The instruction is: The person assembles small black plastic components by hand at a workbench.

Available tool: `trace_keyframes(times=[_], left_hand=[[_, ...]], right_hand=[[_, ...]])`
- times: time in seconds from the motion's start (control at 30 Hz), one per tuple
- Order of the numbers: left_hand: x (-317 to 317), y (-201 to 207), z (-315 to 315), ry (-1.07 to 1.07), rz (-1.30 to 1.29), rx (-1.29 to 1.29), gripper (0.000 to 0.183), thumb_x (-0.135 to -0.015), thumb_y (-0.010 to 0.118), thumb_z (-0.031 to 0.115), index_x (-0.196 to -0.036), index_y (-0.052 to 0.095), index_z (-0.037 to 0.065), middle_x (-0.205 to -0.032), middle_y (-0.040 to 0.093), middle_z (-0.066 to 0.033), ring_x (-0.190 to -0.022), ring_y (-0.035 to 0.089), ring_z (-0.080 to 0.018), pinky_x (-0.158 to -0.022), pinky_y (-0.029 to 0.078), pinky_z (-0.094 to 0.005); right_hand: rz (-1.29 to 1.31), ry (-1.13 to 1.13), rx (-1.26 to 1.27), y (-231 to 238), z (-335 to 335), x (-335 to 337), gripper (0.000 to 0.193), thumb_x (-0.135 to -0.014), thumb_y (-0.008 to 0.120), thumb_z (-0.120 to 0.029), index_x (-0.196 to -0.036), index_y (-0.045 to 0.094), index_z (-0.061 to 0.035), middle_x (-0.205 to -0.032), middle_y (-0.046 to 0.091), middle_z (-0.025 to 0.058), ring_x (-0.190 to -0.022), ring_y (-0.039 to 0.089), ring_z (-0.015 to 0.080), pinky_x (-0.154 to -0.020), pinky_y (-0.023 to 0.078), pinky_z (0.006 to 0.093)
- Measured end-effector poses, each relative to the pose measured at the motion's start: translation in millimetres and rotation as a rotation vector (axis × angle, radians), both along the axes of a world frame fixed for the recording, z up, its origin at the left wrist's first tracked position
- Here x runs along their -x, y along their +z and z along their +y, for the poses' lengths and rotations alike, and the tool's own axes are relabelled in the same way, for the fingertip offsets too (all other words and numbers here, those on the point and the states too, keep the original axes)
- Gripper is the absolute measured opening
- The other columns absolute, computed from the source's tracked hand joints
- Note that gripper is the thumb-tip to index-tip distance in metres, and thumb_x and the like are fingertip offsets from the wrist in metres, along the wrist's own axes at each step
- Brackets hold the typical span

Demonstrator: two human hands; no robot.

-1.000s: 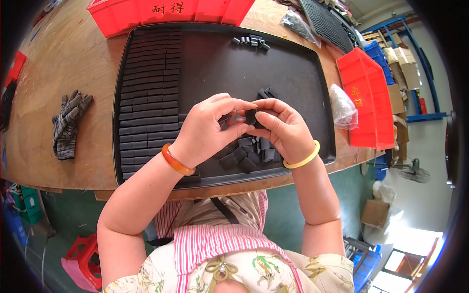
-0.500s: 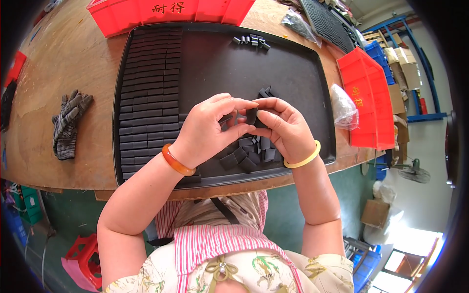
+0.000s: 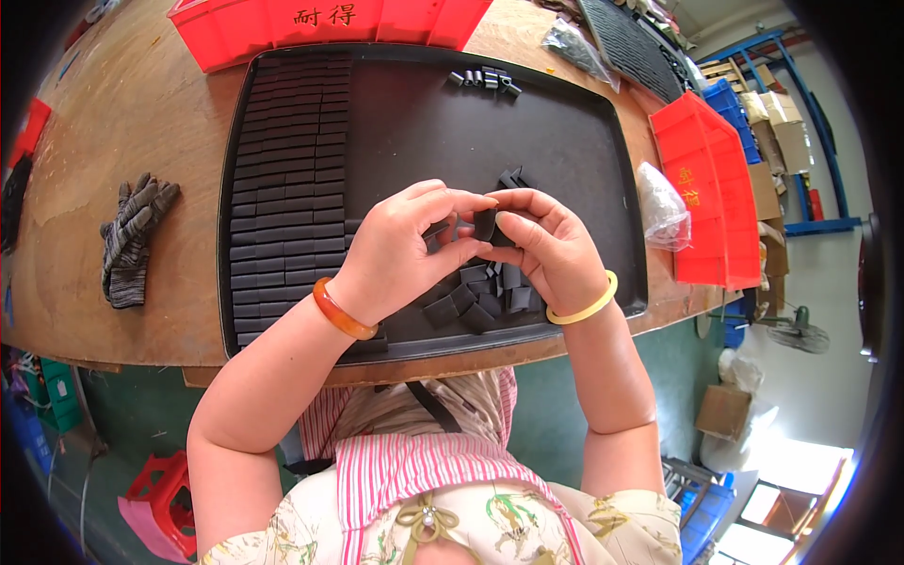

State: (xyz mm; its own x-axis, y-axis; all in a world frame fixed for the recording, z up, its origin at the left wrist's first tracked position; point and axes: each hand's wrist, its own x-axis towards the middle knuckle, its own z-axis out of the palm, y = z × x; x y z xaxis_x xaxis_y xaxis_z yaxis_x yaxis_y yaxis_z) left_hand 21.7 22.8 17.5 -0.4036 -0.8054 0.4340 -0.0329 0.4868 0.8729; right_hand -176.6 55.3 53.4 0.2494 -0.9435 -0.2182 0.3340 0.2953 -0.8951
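Over the middle of a black tray (image 3: 424, 132), my left hand (image 3: 405, 240) and my right hand (image 3: 551, 240) meet around a small black flat piece (image 3: 484, 224). Fingers and thumbs of both hands are closed on it. Another dark piece shows partly inside my left fingers. Beneath my hands lies a loose heap of similar black pieces (image 3: 466, 303). Stacked rows of black pieces (image 3: 287, 207) fill the tray's left side. Several short black tubes (image 3: 485, 79) sit near its far edge.
A red bin (image 3: 330, 28) stands beyond the tray, and another red bin (image 3: 706, 188) at the right beside a clear plastic bag (image 3: 663, 207). Grey knitted gloves (image 3: 137, 240) lie on the wooden table (image 3: 85, 169) at left. A plastic bag (image 3: 576, 47) rests at the far right.
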Motion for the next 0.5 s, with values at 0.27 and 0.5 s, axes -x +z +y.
trace_keyframes(times=[0.27,0.5], left_hand=[[0.3,-0.2,0.1,0.004,0.004,-0.006,0.041,-0.072,0.077,-0.004,-0.111,0.070,0.006,-0.075,0.056,-0.0023,-0.065,0.055,-0.0103,-0.064,0.048,-0.0241],[0.0,0.3,-0.3,0.003,-0.011,0.007,0.041,-0.072,0.077,-0.004,-0.112,0.070,0.006,-0.076,0.056,-0.0021,-0.065,0.055,-0.0099,-0.065,0.049,-0.0240]], right_hand=[[-0.008,-0.005,-0.008,-0.4,0.1,0.1,0.027,-0.097,0.059,-0.008,-0.122,0.057,0.0041,-0.116,0.063,0.0123,-0.106,0.065,0.0225,-0.091,0.058,0.0367],[-0.010,-0.003,-0.007,-0.2,0.0,0.1,0.027,-0.097,0.060,-0.009,-0.121,0.058,0.0040,-0.116,0.063,0.0118,-0.105,0.066,0.0218,-0.090,0.059,0.0359]])
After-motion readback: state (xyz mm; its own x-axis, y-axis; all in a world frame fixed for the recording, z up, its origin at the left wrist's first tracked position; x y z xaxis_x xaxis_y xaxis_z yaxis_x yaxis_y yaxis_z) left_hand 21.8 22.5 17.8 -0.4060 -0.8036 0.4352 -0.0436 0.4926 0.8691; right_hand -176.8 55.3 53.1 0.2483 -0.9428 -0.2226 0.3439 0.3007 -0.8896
